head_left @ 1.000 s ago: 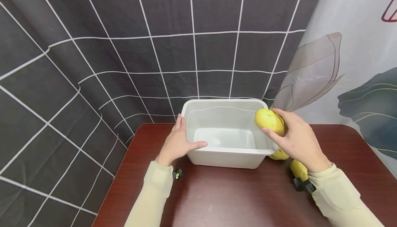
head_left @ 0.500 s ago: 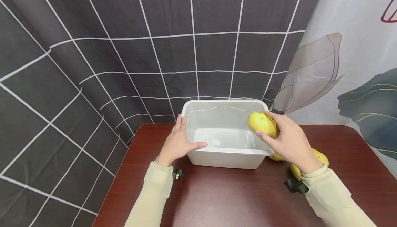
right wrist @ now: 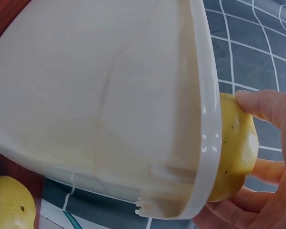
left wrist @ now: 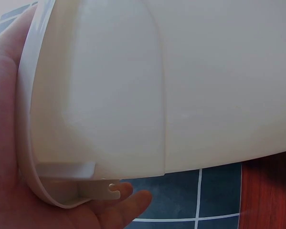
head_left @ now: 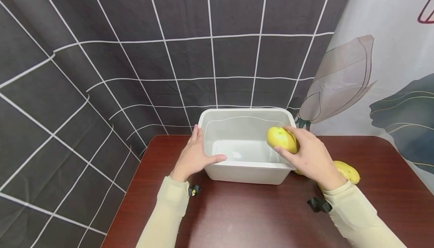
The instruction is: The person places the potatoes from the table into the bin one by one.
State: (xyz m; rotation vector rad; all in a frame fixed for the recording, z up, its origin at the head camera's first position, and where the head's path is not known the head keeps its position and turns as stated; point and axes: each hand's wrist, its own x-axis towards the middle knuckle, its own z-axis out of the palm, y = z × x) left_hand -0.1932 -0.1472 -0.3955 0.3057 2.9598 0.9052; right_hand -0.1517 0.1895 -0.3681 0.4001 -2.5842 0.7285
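A pale grey plastic bin [head_left: 244,172] stands on the table near the back. My left hand [head_left: 191,155] rests on its front left corner, fingers straight along the left side and thumb lying over the front rim. In the left wrist view, the fingertips [left wrist: 140,202] show past the end of the rim. My right hand [head_left: 313,155] holds a yellow potato [head_left: 281,139] over the right end of the bin, thumb on the near side. In the right wrist view, the rim covers part of this speckled potato [right wrist: 236,148].
Another potato [head_left: 347,172] lies on the dark red table [head_left: 244,218], right of the bin and partly behind the right wrist. One more [head_left: 298,172] barely shows by the bin's right front corner. Dark gridded cloth [head_left: 234,58] hangs behind the bin and on the left.
My right hand has carried the potato left and slightly down, further over the bin's opening. More of the table potato at the right is uncovered. The left hand and the bin have not moved.
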